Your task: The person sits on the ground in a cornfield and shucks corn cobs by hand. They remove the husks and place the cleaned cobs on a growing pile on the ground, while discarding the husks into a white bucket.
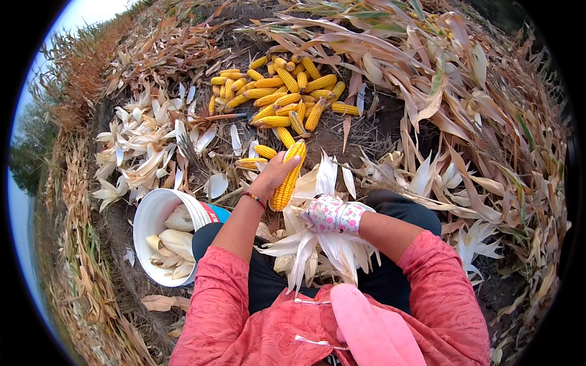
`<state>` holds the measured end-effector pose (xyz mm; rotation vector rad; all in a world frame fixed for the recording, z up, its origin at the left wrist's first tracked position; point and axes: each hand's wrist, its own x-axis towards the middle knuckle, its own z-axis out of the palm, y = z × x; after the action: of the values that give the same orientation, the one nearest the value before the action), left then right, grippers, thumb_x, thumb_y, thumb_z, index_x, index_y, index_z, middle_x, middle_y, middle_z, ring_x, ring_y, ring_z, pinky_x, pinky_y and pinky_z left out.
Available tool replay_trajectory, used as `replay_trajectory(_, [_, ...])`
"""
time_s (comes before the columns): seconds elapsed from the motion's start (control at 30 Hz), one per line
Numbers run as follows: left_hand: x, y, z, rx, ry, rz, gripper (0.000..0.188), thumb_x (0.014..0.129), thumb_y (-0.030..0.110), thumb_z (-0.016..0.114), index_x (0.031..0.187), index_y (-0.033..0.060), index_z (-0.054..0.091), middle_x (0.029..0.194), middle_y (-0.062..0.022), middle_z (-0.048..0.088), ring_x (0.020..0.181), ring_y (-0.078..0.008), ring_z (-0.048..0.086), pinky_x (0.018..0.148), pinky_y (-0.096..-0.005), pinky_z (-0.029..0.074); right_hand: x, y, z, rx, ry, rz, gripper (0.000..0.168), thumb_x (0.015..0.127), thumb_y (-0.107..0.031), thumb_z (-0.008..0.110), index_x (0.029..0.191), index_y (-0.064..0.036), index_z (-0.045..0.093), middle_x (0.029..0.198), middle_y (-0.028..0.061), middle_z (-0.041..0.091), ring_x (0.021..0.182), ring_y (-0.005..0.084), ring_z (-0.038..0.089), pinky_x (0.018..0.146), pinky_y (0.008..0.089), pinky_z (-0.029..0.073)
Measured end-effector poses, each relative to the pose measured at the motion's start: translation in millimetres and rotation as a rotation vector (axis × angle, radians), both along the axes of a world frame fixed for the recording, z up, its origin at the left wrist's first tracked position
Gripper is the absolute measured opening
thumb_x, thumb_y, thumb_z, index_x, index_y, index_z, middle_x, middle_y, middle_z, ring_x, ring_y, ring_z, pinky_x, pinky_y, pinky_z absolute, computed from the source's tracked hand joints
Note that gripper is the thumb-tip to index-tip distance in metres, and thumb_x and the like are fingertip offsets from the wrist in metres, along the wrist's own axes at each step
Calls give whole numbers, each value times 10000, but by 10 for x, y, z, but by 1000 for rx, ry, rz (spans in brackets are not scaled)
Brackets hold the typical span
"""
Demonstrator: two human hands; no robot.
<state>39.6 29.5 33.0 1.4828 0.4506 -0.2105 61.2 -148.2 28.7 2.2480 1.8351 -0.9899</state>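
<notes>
My left hand, bare with a beaded bracelet at the wrist, grips a husked yellow corn cob that is tilted with its upper end towards the pile. To its right is my right hand in a white glove with a pink flower print, resting over pale dry corn husks between my knees. The glove's fingers are mostly hidden, so I cannot tell what it holds. Beyond the left hand lies a pile of husked cobs, with a few single cobs closer to me.
A white bucket with husks inside lies tipped at my left knee. Loose husks are heaped behind it. A tool with a wooden handle lies beside the cob pile. Dry corn stalks cover the ground at the right.
</notes>
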Motion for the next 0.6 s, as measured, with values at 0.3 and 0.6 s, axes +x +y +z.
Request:
replay_trajectory(0.3, [445, 728, 894, -284, -648, 530, 381, 941, 227, 508, 1271, 57, 420, 1253, -113, 462, 1112, -232, 513, 908, -374, 457, 120, 55, 137, 195, -180, -5, 206, 792, -266, 577, 897, -89, 590, 760, 102, 620, 728, 292, 641, 638, 455, 479])
replay_trajectory(0.6, [-1581, 1360, 798, 197, -401, 550, 199, 931, 175, 520, 1080, 50, 562, 999, -65, 629, 838, -134, 631, 724, -246, 522, 338, -390, 816, 940, -367, -284, 274, 642, -68, 707, 892, -99, 599, 787, 78, 614, 774, 293, 613, 725, 384, 489])
